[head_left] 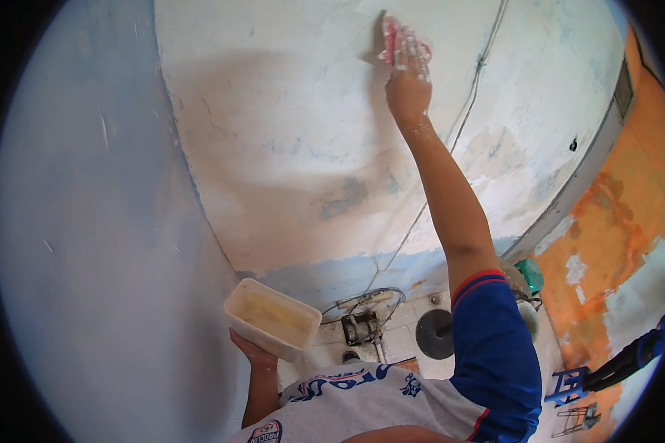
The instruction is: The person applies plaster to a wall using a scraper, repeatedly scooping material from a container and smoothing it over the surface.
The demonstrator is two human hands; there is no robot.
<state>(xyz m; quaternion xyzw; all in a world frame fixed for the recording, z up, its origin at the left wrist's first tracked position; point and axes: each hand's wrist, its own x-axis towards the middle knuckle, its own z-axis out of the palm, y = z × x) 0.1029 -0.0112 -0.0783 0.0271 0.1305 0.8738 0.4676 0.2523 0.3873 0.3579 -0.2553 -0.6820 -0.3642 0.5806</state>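
High on the patchy whitish wall (295, 133), my right arm is stretched far up. My right hand (410, 81), smeared with white paste, grips a red putty spreader (389, 38) against the wall's surface. Its thin dark edge shows on the left side. Low at the left, a white rectangular plastic tub (292, 341) rests in my left hand (253, 350), which holds it from below and the side. A pale yellowish-white layer coats the inside of the tub.
A blue wall (89, 221) meets the whitish one at a corner on my left. Thin cable (481, 63) runs down the whitish wall. Below stand a small pump-like machine (360, 328) and a round dark lid (434, 334). A blue stool (567, 385) stands by the orange wall (591, 244).
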